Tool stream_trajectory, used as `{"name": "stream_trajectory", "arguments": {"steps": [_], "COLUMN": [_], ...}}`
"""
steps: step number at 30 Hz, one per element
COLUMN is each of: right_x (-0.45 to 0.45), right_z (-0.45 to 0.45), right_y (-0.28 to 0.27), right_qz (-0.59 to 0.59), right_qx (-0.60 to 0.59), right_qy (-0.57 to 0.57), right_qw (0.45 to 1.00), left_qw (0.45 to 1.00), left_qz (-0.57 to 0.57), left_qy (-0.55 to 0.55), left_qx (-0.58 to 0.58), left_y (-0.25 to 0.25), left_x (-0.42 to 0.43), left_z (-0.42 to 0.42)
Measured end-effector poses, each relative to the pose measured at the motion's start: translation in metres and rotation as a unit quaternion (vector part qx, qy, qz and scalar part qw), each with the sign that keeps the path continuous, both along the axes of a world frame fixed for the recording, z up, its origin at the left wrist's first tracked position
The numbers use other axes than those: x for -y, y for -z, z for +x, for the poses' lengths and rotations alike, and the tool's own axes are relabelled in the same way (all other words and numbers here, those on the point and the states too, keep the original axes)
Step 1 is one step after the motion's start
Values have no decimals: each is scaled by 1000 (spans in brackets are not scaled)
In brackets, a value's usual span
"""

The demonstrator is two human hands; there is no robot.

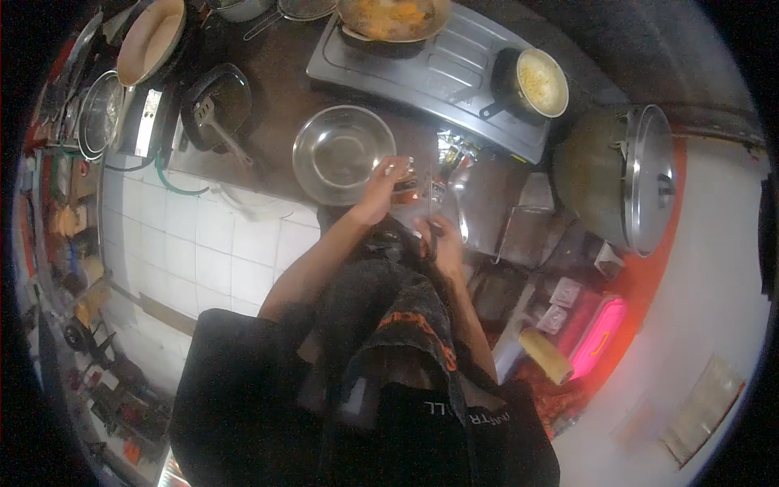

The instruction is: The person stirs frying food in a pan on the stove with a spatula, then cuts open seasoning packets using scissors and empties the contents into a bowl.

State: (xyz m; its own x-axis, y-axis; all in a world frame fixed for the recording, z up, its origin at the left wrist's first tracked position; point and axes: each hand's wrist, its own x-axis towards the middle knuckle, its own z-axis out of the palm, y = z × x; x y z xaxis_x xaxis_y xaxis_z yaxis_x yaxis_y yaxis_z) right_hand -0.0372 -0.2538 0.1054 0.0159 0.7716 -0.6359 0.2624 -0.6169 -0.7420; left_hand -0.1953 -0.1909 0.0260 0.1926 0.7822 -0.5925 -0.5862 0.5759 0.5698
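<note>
Just right of a glass bowl on the dark counter, my left hand is closed round a small packet with a reddish, shiny surface. Below and to the right, my right hand is closed round the dark handles of what looks like scissors. Their blades point up, close beside the packet. The packet's contents cannot be made out. A long light-coloured utensil lies on the counter to the right of my hands.
A silver stove at the back bears a pan of orange food and a small pot of yellowish food. A large lidded pot stands right. A spatula rests on a dark pan at left; a pink case lies lower right.
</note>
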Motion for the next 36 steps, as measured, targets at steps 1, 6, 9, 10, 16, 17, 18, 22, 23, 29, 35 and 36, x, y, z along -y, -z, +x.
{"name": "stream_trajectory", "arguments": {"steps": [1,6,9,10,16,17,18,22,23,29,35,36], "right_x": [3,17,24,26,30,31,32,33,34,31,32,32], "right_z": [1,15,18,19,20,20,19,22,23,22,23,23], "right_y": [2,14,15,13,13,13,12,14,15,6,6,5], "right_qz": [-1,-6,3,-6,19,18,19,15,14,-5,2,-1], "right_qx": [-2,8,-15,-18,13,13,17,18,18,32,32,32], "right_qy": [2,69,112,117,95,96,102,107,107,104,102,101], "right_qw": [1000,998,994,993,995,995,994,994,994,994,994,994], "left_qw": [1000,998,989,986,986,986,982,981,981,989,984,976], "left_qz": [-17,7,-5,-25,-56,-57,-21,-122,-122,-19,8,7], "left_qy": [-14,-60,-123,-124,-74,-73,-33,-77,-76,-90,-68,-39], "left_qx": [11,10,-77,-106,-135,-135,-184,-128,-129,-112,-166,-214], "left_y": [0,74,89,91,121,126,120,79,90,116,152,151], "left_x": [2,12,13,11,-2,-2,-5,-16,-13,-7,0,-1], "left_z": [-8,-74,-108,-116,-134,-136,-137,-129,-129,-126,-134,-135]}}
